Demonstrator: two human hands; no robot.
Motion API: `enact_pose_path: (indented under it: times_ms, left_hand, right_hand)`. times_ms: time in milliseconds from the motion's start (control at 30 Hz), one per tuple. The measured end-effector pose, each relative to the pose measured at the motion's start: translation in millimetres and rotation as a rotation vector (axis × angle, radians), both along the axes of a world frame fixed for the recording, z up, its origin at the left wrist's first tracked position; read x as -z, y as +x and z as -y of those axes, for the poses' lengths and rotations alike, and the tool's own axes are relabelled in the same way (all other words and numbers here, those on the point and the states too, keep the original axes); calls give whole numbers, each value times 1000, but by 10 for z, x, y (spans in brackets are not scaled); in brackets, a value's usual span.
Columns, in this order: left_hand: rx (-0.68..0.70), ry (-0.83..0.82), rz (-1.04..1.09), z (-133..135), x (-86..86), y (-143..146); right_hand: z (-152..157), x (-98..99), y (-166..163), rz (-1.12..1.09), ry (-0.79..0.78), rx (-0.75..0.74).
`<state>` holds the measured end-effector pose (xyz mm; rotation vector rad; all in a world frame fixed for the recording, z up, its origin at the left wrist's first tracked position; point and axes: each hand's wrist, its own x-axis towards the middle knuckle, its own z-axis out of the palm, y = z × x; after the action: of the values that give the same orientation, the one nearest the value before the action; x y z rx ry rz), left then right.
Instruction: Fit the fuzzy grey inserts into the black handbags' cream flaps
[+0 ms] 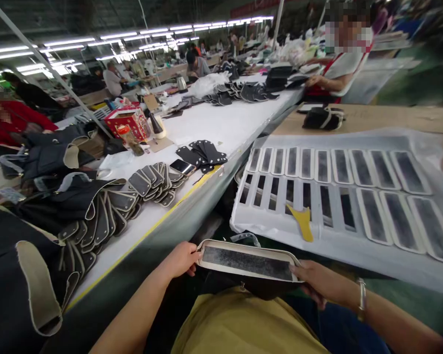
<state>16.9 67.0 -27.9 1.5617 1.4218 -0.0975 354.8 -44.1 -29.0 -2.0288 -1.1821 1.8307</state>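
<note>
A dark bag piece with a pale-edged rectangular base panel [247, 261] is held across my lap, panel side up. At its left end, my left hand [184, 258] pinches the corner with thumb and fingers. My right hand [312, 280] grips the opposite end, thumb on top of the panel and fingers underneath. A clear strip [245, 238] shows just behind the far edge. On the stand to the right, several similar dark panels with pale borders [372, 216] lie in rows. A yellow fork-ended tool [301, 223] rests on the stand's front part.
The white stand [266, 219] has slots along its front. To the left, a long white table [206, 123] holds stacked dark straps [107, 216], a phone [182, 167], a red box [129, 120] and dark bags [70, 196]. A co-worker [339, 69] stands across at the right.
</note>
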Motion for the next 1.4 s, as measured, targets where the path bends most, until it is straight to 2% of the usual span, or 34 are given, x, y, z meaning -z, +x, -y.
enact_pose_path:
  times_ms: [67,133,200,300,333,400,500,567,700,833,900,1033,1167,1300,1400]
  left_hand:
    - [14,16,-34,-1,-3,22]
    - [32,68,-77,-4,-21,52]
    - [56,130,-118,-9,-51,83]
    - [93,165,-154,-25,-96,111]
    - [102,160,-158,-32,-105,114]
    - [112,141,-154,-45,-116,113]
    - [106,112,-129,-58,-113,100]
    - [98,94,-107,-60,-102,82]
    - [119,56,-17,-49,-62,3]
    - [145,74,84,-38,-29,-62]
    - [158,103,57,-43,-26,-57]
    - [176,112,-20,-71,-45,-10]
    - [198,115,-106,-98,-95,70]
    - [345,345,-365,-107,-141,203]
    - [365,433,-421,-108,-131,269]
  right_hand:
    - [-3,-21,-22,81,6,-14]
    - [-2,-27,-29,191,55,-100]
    - [18,3,-5,340,225,-298]
    - [90,95,63,593,600,-667]
    - [119,123,83,662,689,-743]
    - [173,149,99,769,764,-809]
    - [220,104,70,871,748,-779]
    - [227,46,33,823,707,-683]
    - [213,-35,-36,576,579,-407]
    - [207,-44,-77,258,362,-19]
    - [204,-41,-80,192,330,59]
    - [186,-58,-62,150,268,85]
    - [185,-57,-61,158,280,75]
    - [209,-23,-86,369,466,-47]
    - [221,-15,-89,524,592,-166]
